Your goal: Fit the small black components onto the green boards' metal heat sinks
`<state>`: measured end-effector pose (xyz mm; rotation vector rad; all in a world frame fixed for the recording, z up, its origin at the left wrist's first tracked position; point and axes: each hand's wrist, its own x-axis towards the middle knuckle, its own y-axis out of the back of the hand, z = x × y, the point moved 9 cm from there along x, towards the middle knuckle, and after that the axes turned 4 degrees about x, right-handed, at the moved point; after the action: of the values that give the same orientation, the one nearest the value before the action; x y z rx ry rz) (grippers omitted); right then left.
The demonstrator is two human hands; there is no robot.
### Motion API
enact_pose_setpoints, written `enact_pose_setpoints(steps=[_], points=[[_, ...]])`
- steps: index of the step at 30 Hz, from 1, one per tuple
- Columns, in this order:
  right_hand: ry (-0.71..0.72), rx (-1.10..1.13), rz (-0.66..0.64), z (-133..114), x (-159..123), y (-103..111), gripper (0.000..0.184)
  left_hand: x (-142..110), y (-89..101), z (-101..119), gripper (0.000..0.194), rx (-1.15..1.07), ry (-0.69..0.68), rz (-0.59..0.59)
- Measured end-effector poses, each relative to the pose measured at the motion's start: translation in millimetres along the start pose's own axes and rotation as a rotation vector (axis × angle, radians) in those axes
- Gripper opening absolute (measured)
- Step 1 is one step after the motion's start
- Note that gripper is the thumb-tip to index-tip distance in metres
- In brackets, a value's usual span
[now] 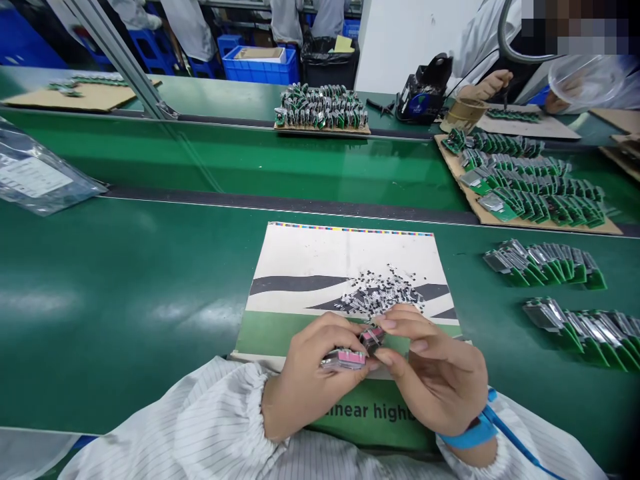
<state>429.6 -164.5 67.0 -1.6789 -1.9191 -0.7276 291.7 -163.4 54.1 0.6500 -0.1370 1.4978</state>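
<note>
My left hand [315, 380] is closed around small electronic modules; one module [345, 359] with a metal side and a pink patch lies along its fingers. A second, darker module [371, 338], also with pink on it, sits between the fingertips of both hands. My right hand [437, 367] pinches that one from the right, thumb below and forefinger above, and wears a blue wrist strap [470, 433]. Just beyond my fingertips, a pile of tiny black and silver parts [383, 293] lies on a printed cardboard sheet [295, 327]. Any tiny part at the fingertips is too small to make out.
Rows of green circuit boards [585, 333] lie at the right, with more on a cardboard tray [463, 183]. Another board stack [323, 110] stands on the far ledge. A plastic bag [45, 173] lies at left. Across the bench a co-worker's hand [485, 87] is at work.
</note>
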Motion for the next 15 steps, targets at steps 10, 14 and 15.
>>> enact_pose_setpoints(steps=[10,14,15], points=[[-0.085,0.143,0.017,6.5,1.4,-1.0,0.033,-0.9,-0.3,2.0,0.015,0.032,-0.018,-0.018],[-0.063,0.115,0.022,5.2,2.1,-0.3,0.031,-2.6,-1.4,2.9,0.016,0.035,-0.045,-0.040],[-0.056,0.105,0.015,4.7,2.2,-0.6,0.031,-3.3,-1.9,2.8,0.016,0.036,-0.049,-0.046]])
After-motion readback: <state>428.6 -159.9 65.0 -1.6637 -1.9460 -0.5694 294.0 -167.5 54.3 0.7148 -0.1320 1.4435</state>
